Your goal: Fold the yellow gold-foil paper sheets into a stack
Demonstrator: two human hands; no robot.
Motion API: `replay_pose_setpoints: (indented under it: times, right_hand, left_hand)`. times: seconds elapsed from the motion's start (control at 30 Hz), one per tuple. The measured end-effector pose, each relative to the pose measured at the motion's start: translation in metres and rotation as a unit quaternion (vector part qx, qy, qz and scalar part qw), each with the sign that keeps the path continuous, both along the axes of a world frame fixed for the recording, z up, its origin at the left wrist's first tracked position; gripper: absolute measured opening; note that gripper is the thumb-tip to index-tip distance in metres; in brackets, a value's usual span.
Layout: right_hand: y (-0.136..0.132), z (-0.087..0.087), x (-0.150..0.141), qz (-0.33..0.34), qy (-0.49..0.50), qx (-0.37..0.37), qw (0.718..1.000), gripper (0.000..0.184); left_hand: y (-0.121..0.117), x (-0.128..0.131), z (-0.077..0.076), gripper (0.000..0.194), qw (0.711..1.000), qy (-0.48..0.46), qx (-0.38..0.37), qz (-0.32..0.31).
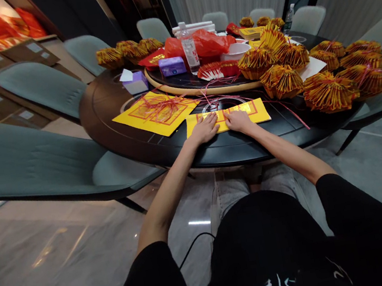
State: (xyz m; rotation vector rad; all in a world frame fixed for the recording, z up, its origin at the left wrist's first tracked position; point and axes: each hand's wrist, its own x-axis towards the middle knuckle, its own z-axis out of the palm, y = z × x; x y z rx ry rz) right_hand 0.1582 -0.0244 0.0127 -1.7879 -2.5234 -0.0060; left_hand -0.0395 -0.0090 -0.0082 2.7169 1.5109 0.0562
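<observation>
A folded strip of yellow paper with red print (257, 110) lies on the dark round table (108, 122) in front of me. My left hand (205, 129) rests flat on its left part, fingers stretched out. My right hand (238, 121) presses on the middle of the strip, fingers flat and close together. A stack of flat yellow sheets (155, 112) with loose red strings (161, 105) on top lies to the left of my hands.
Several folded gold-and-red paper fans (327, 90) are piled at the right and back. A lazy Susan (204, 87) carries a water bottle (189, 49), red bags (209, 41), a white bowl (234, 51) and a purple box (172, 66). Grey chairs (34, 158) ring the table.
</observation>
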Motion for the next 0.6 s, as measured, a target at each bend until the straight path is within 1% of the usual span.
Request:
replay_pose_setpoints:
  times: [0.07, 0.17, 0.23, 0.33, 0.4, 0.47, 0.53, 0.6]
  right_hand:
    - [0.0, 0.001, 0.0, -0.002, -0.002, -0.002, 1.0, 0.054]
    - [0.0, 0.002, -0.001, -0.004, 0.002, -0.004, 1.0, 0.053]
    - [0.001, 0.001, -0.001, -0.006, 0.008, -0.004, 1.0, 0.053]
    - [0.003, -0.001, -0.001, -0.014, 0.017, -0.006, 1.0, 0.055]
    - [0.004, -0.003, -0.002, -0.021, 0.019, -0.008, 1.0, 0.055]
    - [0.005, -0.004, -0.002, -0.024, 0.021, -0.012, 0.999, 0.059]
    - [0.007, -0.004, -0.003, -0.023, 0.026, -0.016, 0.999, 0.059]
    - [0.008, -0.003, -0.003, -0.016, 0.036, -0.017, 0.999, 0.057]
  left_hand:
    - [-0.001, 0.001, 0.006, 0.063, 1.0, 0.0, 0.001, 0.008]
    - [-0.002, 0.008, 0.017, 0.062, 0.999, -0.019, 0.042, 0.012]
    - [0.003, 0.019, 0.023, 0.061, 0.997, -0.034, 0.069, -0.001]
    - [0.019, 0.046, 0.029, 0.058, 0.994, -0.062, 0.081, -0.031]
    - [0.033, 0.068, 0.029, 0.056, 0.993, -0.092, 0.06, -0.04]
    - [0.046, 0.086, 0.027, 0.054, 0.987, -0.156, 0.017, -0.04]
    - [0.057, 0.097, 0.022, 0.052, 0.97, -0.24, -0.022, -0.027]
    - [0.065, 0.099, 0.016, 0.053, 0.958, -0.282, -0.038, -0.019]
